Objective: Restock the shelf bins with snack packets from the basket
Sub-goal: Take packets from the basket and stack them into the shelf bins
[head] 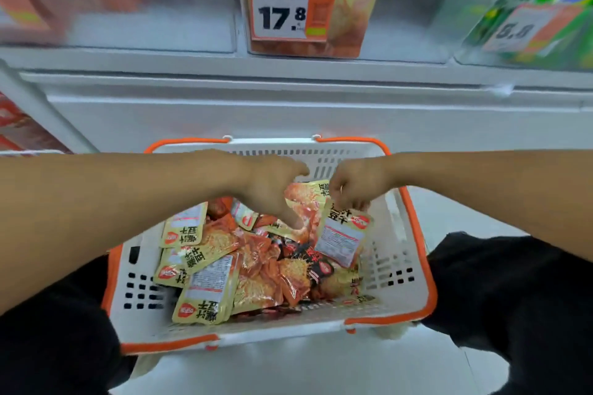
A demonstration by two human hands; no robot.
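Packet [345, 236] hangs pinched under right hand's grip [353, 189], over basket [417, 266].

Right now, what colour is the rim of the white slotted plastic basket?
Orange; the white slotted plastic basket's rim shows clearly in the head view.

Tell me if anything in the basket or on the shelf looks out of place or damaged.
Nothing stands out. The snack packets lie jumbled in the basket, none visibly torn or spilled. The right hand pinches one packet; the left hand reaches into the pile. The shelf bins are too blurred to judge.
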